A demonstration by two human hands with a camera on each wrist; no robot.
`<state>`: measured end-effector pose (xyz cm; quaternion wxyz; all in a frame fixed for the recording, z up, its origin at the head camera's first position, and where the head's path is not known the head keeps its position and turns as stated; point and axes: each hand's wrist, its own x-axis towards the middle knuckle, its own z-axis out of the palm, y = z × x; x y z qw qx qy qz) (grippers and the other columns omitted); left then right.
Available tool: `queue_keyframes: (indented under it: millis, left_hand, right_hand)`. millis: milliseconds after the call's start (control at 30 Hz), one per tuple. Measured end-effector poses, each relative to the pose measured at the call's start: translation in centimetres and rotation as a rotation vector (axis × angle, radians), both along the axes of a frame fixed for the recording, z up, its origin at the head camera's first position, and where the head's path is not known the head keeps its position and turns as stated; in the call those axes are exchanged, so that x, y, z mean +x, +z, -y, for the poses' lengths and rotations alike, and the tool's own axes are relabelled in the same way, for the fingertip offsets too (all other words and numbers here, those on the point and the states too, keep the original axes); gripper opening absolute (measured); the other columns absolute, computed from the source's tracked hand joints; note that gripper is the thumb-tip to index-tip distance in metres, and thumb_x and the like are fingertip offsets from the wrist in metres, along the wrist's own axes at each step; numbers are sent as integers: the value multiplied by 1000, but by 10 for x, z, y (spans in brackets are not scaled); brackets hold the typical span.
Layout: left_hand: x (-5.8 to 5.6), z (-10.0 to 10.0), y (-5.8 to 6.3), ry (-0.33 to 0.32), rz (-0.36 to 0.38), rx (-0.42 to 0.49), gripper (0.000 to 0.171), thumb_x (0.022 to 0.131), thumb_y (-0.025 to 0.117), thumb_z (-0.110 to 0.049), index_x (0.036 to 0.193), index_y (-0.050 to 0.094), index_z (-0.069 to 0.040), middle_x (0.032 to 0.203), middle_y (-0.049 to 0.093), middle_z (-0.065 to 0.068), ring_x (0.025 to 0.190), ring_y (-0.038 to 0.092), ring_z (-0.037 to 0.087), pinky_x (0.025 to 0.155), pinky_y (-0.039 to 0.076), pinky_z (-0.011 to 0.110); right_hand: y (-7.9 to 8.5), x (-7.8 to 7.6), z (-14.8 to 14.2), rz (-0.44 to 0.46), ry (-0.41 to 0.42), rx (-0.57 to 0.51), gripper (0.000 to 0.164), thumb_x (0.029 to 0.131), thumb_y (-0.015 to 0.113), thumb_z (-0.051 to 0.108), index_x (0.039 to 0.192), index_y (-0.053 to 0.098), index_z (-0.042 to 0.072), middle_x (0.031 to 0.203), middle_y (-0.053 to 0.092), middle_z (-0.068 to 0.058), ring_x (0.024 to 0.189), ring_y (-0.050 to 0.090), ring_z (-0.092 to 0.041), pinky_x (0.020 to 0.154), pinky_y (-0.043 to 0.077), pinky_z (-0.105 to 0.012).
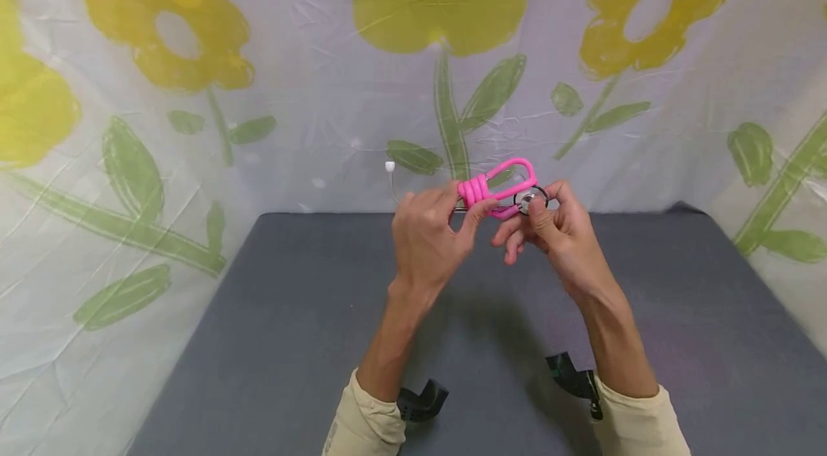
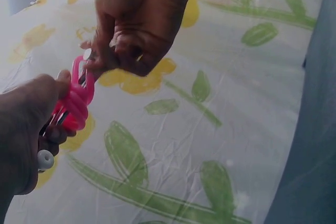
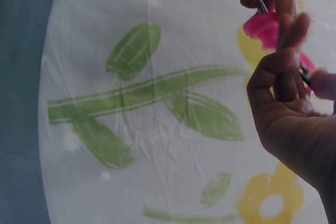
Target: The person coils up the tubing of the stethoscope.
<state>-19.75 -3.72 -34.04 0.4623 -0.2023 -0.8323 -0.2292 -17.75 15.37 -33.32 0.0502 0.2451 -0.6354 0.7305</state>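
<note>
A stethoscope [image 1: 474, 189] with pink tubing wound into a coiled bundle is held up between both hands, above the far edge of the table. My left hand [image 1: 428, 230] grips it by the coils and the metal ear tubes, thumb along the bundle. One white ear tip [image 1: 390, 166] sticks out beyond that hand; it also shows as a white ear tip [image 2: 45, 159] in the left wrist view. With thumb and forefinger, my right hand [image 1: 561, 230] pinches the round metal chest piece [image 1: 531, 199] beside the pink loop. Its other fingers are partly bent beneath.
The dark grey table [image 1: 291, 341] spreads below both hands. Behind it hangs a white sheet [image 1: 323, 118] printed with yellow flowers and green leaves. Black straps [image 1: 423, 401] sit at the wrists, by the cream sleeves [image 1: 368, 416].
</note>
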Motion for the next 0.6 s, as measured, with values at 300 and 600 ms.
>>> queue_keyframes:
  millis: [300,600]
  left_hand:
    - [0,1,2,-48,-82,-204,45,87,80,-54,98,76,-11,63,61,-1,54,50,11,59,39,28]
    - [-1,12,4,-70,-71,-302,52,86,80,-56,109,78,-9,67,63,-3,56,55,11,64,43,27]
  right_hand:
    - [2,1,-18,89,-159,208,29,104,63,12,133,62,7,86,74,7,73,67,-11,74,56,-22]
    - [4,2,-9,9,-328,359,17,93,76,2,102,63,-1,70,71,15,46,55,-12,48,47,-26]
